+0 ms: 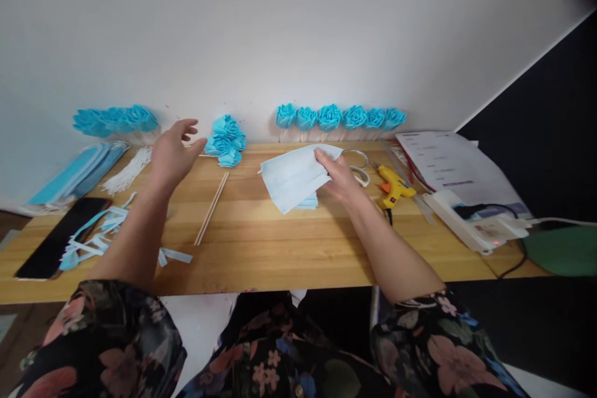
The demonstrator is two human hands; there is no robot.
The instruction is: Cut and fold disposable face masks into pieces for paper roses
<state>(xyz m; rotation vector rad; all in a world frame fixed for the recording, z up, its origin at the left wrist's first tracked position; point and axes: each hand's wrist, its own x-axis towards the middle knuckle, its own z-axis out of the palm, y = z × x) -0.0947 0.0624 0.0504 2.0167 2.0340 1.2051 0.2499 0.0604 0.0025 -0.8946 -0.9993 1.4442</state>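
Head view: the right hand (344, 179) pinches a pale blue face-mask sheet (293, 175) at its right end, thumb on top, the other fingers hidden beneath. From that grip the sheet reaches leftward above a small light-blue stack (308, 202), its long axis running roughly crosswise, the far end slanting toward the wearer. The left hand (171, 154) is well apart, its fingers half curled, thumb spread, nothing visibly held; it is nearer the blue flower cluster (226, 142).

unreadable sheet (445, 161), cropped green item (564, 250)
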